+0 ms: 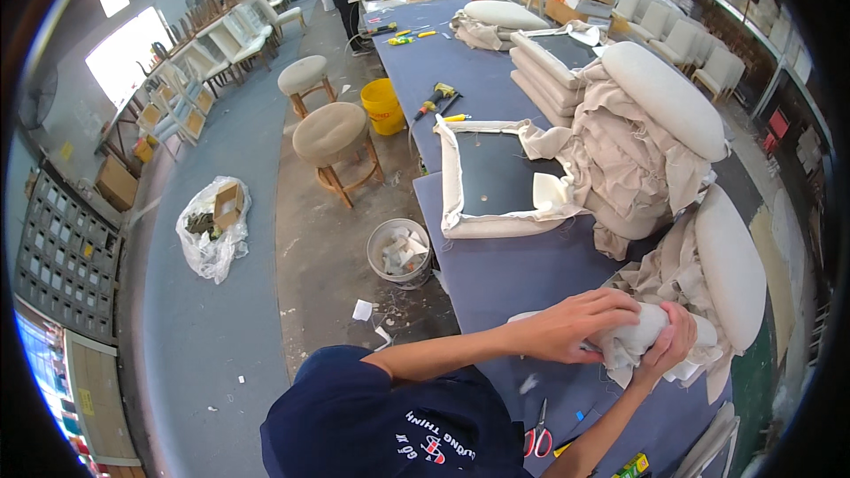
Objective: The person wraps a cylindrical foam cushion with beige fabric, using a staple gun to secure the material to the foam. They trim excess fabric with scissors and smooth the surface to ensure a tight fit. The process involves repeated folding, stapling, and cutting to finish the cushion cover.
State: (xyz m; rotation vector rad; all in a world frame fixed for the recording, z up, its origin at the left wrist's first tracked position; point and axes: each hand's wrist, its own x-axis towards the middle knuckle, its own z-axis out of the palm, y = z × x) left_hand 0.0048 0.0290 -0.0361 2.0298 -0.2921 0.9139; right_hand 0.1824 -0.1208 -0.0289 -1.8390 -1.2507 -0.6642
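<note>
Both my hands grip a light beige padded upholstery piece point(645, 329) over the near right part of the blue-grey table point(496, 270). My left hand point(595, 326) curls over its left side, fingers on top. On its right end my right hand point(670, 343) is wrapped, thumb toward me. Loose beige fabric hangs below and behind the piece. Right beside it leans a padded cushion point(731, 265) with crumpled cloth attached. Red-handled scissors point(537, 440) lie on the table close to my body, near a small yellow-green box point(632, 466).
Farther up the table lies an upholstered seat panel point(500, 173) with a dark underside, beside stacked beige cushions point(660, 97). A power tool point(436, 99) rests at the left edge. On the floor stand a scrap bucket point(400, 253), a yellow bucket point(382, 106) and round stools point(332, 137).
</note>
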